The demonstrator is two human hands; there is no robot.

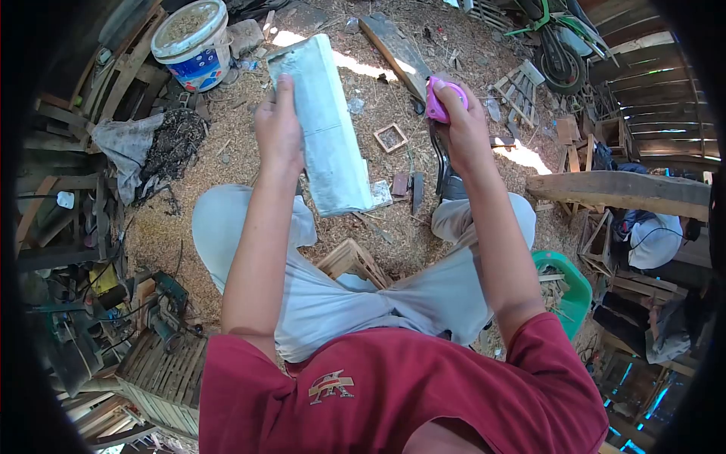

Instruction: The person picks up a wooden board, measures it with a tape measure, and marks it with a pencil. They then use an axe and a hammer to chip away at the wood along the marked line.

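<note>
My left hand [280,130] grips the left edge of a long pale board [324,132], thumb lying on its face; the fingers behind it are hidden. A thin line crosses the board's face partway along. In my right hand [463,125] is a pink tape measure [440,100], held to the right of the board and apart from it. No blade shows clearly out of its case. Below, between the two hands, a small square wooden frame [390,138] lies on the ground.
Wood shavings cover the ground. A white bucket [198,66] stands at upper left, a dark plank [395,57] lies ahead, and a curved timber [620,194] juts in from the right. A green basin [576,291] sits beside my right leg. A motorbike [558,57] stands at upper right.
</note>
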